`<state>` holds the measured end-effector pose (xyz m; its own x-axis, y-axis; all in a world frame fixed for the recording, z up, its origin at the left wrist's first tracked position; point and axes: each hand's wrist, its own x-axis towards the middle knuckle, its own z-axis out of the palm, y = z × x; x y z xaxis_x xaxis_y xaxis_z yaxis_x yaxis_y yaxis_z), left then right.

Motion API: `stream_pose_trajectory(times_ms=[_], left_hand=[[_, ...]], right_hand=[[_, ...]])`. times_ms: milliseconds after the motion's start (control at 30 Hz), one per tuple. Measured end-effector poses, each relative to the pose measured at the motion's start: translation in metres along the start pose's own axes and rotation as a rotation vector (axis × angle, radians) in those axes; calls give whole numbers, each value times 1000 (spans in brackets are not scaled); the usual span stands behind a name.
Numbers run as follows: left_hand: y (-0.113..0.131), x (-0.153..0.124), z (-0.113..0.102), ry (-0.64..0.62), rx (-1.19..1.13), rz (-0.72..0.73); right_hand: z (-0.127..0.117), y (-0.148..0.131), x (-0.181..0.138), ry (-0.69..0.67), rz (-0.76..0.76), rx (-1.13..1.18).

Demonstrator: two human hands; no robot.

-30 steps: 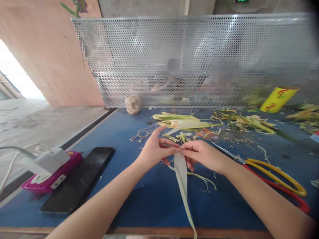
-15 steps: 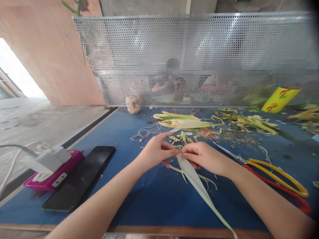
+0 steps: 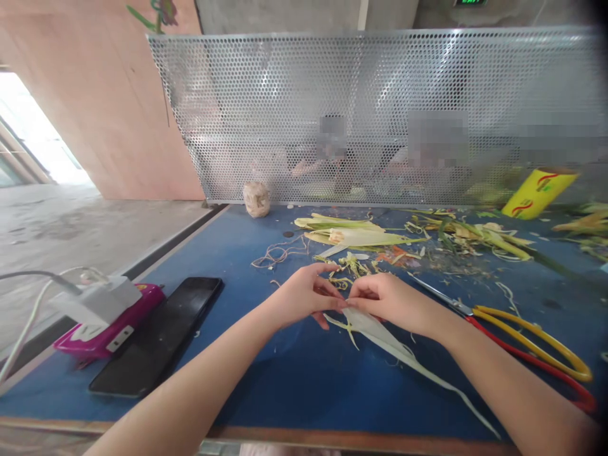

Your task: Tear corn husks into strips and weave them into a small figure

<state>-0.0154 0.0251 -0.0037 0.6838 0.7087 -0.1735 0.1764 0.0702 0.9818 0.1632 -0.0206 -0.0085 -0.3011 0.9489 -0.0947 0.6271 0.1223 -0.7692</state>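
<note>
Both of my hands meet over the middle of the blue table (image 3: 294, 380), pinching the broad end of a pale corn husk strip (image 3: 384, 335). The thumb and a finger of my left hand (image 3: 313, 294) close on its tip, with the other fingers bent apart. My right hand (image 3: 384, 297) grips the same end from the right, its fingers curled and partly hidden. From there the husk narrows to a thin tail toward the lower right. Just beyond my hands lie curled husk scraps (image 3: 354, 263) and larger green-white husks (image 3: 365, 237).
Scissors (image 3: 468, 310) with yellow and red handles lie at right. A black phone (image 3: 161, 335) and a magenta power strip (image 3: 114, 323) with a white plug sit at left. Behind stand a perforated metal screen (image 3: 285, 82), a wrapped roll (image 3: 256, 199) and a yellow tube (image 3: 539, 193).
The husk strip's tail has swung to the right and lies flatter. My hands stay together at its end, having shifted slightly; the whole view has moved a little.
</note>
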Motion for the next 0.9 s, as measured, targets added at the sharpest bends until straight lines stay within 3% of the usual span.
stream_pose_trajectory(times_ms=[400, 900], left_hand=[[-2, 0, -2, -33, -76, -52], [2, -2, 3, 41, 3, 17]], right_hand=[[-2, -2, 1, -159, 13, 187], [3, -1, 2, -89, 26, 185]])
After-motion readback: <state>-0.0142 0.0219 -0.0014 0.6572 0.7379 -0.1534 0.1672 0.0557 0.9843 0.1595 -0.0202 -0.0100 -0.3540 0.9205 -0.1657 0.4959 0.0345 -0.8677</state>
